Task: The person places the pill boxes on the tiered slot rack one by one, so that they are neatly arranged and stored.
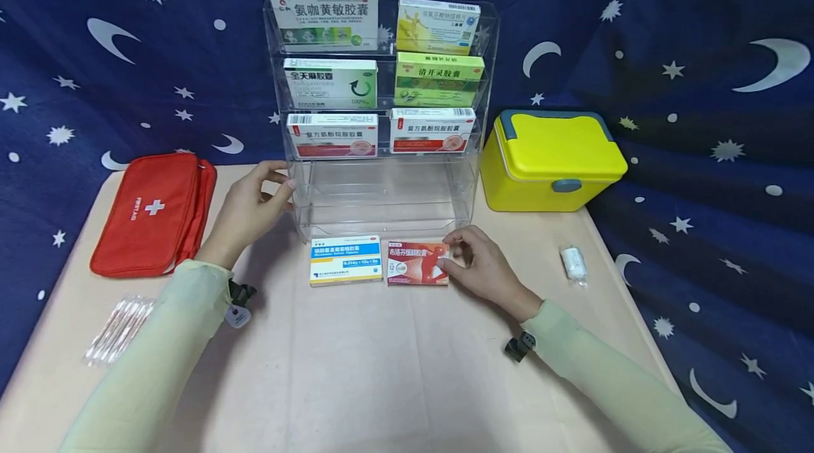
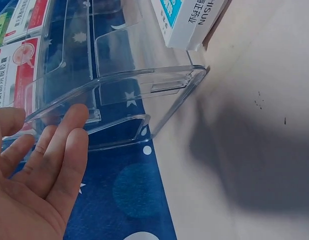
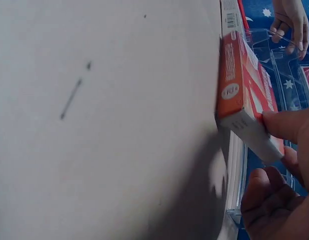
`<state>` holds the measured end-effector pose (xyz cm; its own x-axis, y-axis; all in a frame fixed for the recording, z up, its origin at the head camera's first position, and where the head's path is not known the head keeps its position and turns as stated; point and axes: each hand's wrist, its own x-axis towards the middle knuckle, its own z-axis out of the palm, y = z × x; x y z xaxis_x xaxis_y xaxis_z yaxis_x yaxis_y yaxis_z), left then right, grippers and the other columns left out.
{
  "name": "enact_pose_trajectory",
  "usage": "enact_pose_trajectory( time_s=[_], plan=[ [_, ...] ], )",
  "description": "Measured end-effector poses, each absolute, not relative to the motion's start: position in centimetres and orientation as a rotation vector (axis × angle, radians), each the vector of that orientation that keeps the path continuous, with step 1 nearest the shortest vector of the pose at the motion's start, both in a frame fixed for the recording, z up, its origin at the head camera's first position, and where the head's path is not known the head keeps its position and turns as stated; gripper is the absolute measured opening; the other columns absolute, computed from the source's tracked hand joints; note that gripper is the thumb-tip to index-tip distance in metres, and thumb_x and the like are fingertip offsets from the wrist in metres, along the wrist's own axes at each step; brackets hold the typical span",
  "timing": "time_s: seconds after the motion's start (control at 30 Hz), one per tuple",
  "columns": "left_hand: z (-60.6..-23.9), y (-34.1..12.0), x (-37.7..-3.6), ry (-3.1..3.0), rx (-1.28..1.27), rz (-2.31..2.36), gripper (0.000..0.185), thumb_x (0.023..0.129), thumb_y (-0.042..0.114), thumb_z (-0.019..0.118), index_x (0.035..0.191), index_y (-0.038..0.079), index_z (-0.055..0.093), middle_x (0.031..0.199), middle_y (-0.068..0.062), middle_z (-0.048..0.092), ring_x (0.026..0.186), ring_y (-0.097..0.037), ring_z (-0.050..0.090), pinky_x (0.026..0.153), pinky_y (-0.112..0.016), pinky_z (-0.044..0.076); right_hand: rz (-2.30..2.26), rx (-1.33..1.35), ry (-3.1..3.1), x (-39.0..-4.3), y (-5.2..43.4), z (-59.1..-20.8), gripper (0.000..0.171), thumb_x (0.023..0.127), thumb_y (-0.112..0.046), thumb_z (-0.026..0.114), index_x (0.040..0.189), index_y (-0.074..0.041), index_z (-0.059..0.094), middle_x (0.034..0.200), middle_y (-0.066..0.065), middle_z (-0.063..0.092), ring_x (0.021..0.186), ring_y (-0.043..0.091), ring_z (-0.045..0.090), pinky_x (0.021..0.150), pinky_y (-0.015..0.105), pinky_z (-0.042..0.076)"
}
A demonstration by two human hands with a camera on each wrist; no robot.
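My left hand (image 1: pixel 251 202) is at the left side of a clear tiered display rack (image 1: pixel 381 191), thumb and forefinger pinching its edge; the other fingers are loosely bent in the left wrist view. My right hand (image 1: pixel 486 266) pinches the right end of a red medicine box (image 1: pixel 416 263), thumb on its printed face. Just left of that is a blue, white and yellow medicine box (image 1: pixel 345 261). Both boxes are in front of the rack's lowest tier. Upper tiers hold several medicine boxes in two columns, including a green box (image 1: pixel 439 80) and a white-and-red box (image 1: pixel 333 136).
A red first-aid pouch (image 1: pixel 152 216) lies at the left, with a packet of cotton swabs (image 1: pixel 121 329) nearer the front. On the right stand a yellow lidded case (image 1: pixel 553 163) and a small wrapped white roll (image 1: pixel 574 266). A starry blue cloth (image 1: pixel 210 85) hangs behind the table.
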<state>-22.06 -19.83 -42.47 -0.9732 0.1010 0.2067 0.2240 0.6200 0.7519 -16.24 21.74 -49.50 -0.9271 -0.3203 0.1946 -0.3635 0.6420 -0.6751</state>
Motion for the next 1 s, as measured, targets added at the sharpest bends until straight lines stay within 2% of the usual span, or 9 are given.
enact_pose_trajectory(
  time_s=[0.2, 0.47, 0.6, 0.7, 0.83, 1.0],
  plan=[
    [-42.4, -19.8, -22.0, -2.697, -0.279, -1.283, 0.043, 0.103, 0.032, 0.061, 0.139, 0.008, 0.055, 0.118, -0.016, 0.067, 0.078, -0.035, 0.073, 0.062, -0.022, 0.05, 1.14, 0.587, -2.742, -16.0, 21.8, -49.5, 0.04, 0.082, -0.011, 0.086, 0.112, -0.015, 0.06, 0.096, 0.009, 0.059, 0.075, 0.026, 0.058, 0.061, 0.029, 0.045],
    [-42.5, -19.8, -21.9, -2.688, -0.284, -1.296, 0.042, 0.103, 0.03, 0.06, 0.139, 0.008, 0.055, 0.117, -0.016, 0.068, 0.077, -0.036, 0.073, 0.062, -0.021, 0.049, 1.179, 0.703, -2.644, -15.1, 22.2, -49.5, 0.035, 0.084, -0.007, 0.083, 0.11, -0.014, 0.06, 0.108, -0.004, 0.058, 0.08, 0.02, 0.06, 0.064, 0.026, 0.05],
    [-42.4, -19.8, -21.8, -2.69, -0.273, -1.289, 0.042, 0.103, 0.03, 0.06, 0.14, 0.009, 0.056, 0.117, -0.016, 0.068, 0.077, -0.034, 0.072, 0.063, -0.021, 0.048, 1.195, 0.745, -2.601, -14.6, 22.3, -49.5, 0.031, 0.085, -0.007, 0.082, 0.108, -0.014, 0.062, 0.11, -0.006, 0.06, 0.08, 0.014, 0.059, 0.063, 0.024, 0.049],
    [-42.5, -19.9, -21.7, -2.687, -0.268, -1.285, 0.042, 0.103, 0.03, 0.06, 0.14, 0.009, 0.056, 0.117, -0.016, 0.068, 0.077, -0.034, 0.072, 0.064, -0.02, 0.048, 1.241, 0.752, -2.589, -14.6, 22.3, -49.4, 0.029, 0.086, -0.006, 0.082, 0.107, -0.014, 0.063, 0.11, -0.005, 0.061, 0.084, 0.012, 0.061, 0.064, 0.023, 0.05],
    [-42.6, -19.8, -21.8, -2.686, -0.277, -1.304, 0.042, 0.103, 0.03, 0.06, 0.14, 0.009, 0.056, 0.117, -0.016, 0.068, 0.078, -0.036, 0.073, 0.064, -0.021, 0.048, 1.38, 0.699, -2.589, -15.0, 22.2, -48.8, 0.029, 0.085, -0.004, 0.083, 0.107, -0.012, 0.065, 0.109, -0.002, 0.064, 0.089, 0.016, 0.066, 0.062, 0.023, 0.051],
    [-42.7, -19.9, -21.8, -2.693, -0.278, -1.305, 0.043, 0.103, 0.032, 0.06, 0.14, 0.009, 0.055, 0.117, -0.015, 0.068, 0.079, -0.036, 0.073, 0.065, -0.022, 0.049, 1.516, 0.648, -2.547, -16.7, 21.4, -46.5, 0.03, 0.084, 0.0, 0.082, 0.108, -0.007, 0.067, 0.114, 0.006, 0.066, 0.092, 0.024, 0.069, 0.064, 0.03, 0.053]
  ],
)
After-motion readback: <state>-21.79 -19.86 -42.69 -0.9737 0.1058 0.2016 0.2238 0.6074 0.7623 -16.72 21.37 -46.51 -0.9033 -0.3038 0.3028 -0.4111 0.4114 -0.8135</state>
